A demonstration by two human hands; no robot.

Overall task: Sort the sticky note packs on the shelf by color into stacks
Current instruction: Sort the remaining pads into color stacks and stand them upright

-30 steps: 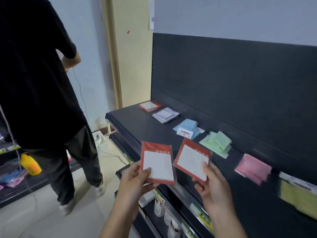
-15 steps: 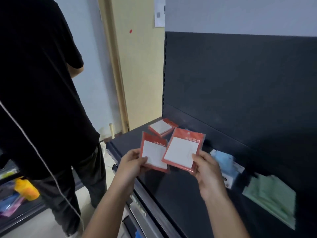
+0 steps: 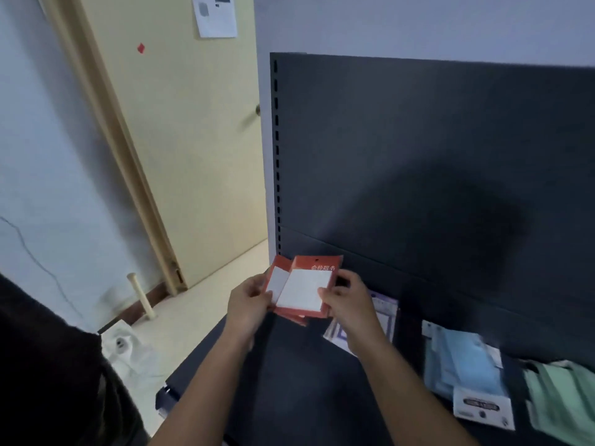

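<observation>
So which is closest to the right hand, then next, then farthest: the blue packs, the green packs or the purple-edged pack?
From the right hand:
1. Purple-edged pack, just behind the hand, partly hidden.
2. Blue packs, further right.
3. Green packs, at the view's right edge.

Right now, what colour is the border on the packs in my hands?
Red-orange border on the packs, around a white centre; the head view shows it.

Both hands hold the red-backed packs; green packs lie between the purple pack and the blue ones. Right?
No. The head view shows the blue packs between the purple pack and the green packs, which lie farthest right. The left hand and right hand do hold the red-backed packs.
</observation>
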